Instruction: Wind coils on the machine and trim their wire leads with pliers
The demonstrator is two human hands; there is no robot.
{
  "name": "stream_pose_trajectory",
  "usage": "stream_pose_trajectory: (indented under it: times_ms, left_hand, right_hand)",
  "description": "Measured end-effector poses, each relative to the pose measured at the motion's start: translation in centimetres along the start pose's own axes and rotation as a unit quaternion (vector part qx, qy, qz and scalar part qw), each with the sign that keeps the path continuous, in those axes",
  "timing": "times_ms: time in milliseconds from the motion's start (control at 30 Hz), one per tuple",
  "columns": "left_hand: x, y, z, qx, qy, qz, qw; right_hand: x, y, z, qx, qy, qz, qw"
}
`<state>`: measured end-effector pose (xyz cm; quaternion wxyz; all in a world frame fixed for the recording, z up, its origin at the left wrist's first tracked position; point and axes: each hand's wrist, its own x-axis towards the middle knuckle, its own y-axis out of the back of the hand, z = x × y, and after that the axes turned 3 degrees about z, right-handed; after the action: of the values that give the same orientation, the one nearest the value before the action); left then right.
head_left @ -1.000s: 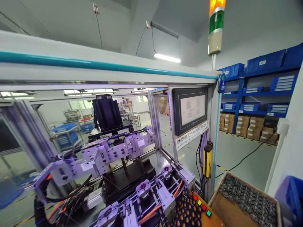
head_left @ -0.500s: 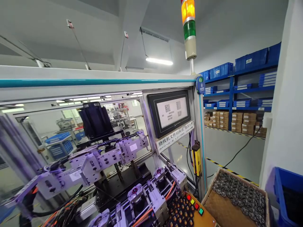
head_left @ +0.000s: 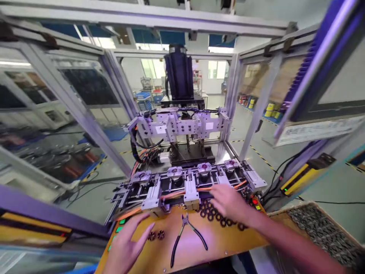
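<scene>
My left hand (head_left: 127, 243) is over the left part of the orange-brown worktop (head_left: 182, 253), thumb and fingers spread, with nothing in its grip. Two small dark slotted rings (head_left: 161, 234) lie just right of its thumb. My right hand (head_left: 229, 203) reaches across a cluster of the same rings (head_left: 210, 217), near the machine's front edge; motion blur hides whether its fingers hold anything. Between my hands lie cutting pliers (head_left: 185, 220), handles spread toward me. Behind them is a row of metal fixtures (head_left: 175, 172); a reddish ring part (head_left: 204, 166) sits on one right-hand fixture.
A metal frame (head_left: 82, 102) surrounds the machine. A black motor block (head_left: 179, 72) stands above a crossbar (head_left: 185, 127). Push buttons (head_left: 254, 201) line the worktop's right edge. A yellow sensor bar (head_left: 305, 177) and a box of metal parts (head_left: 316, 224) are at right.
My view has swung left and down, from the screen and signal lamp to the machine's front. Both my hands, the pliers and the left pair of rings have come into view.
</scene>
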<state>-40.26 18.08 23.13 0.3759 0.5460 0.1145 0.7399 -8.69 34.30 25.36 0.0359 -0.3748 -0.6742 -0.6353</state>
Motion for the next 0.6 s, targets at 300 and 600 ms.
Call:
stream_pose_trajectory:
  times_ms: [300, 600]
  left_hand:
    - [17.6, -13.6, 4.2, -0.047, -0.136, -0.212, 0.967]
    - [18.9, -19.4, 4.7, 0.049, -0.148, -0.383, 0.911]
  right_hand:
    - [4.4, 5.6, 16.1, -0.139, -0.194, -0.098, 0.966]
    - [2.0, 1.8, 20.3, -0.069, -0.137, -0.066, 0.986]
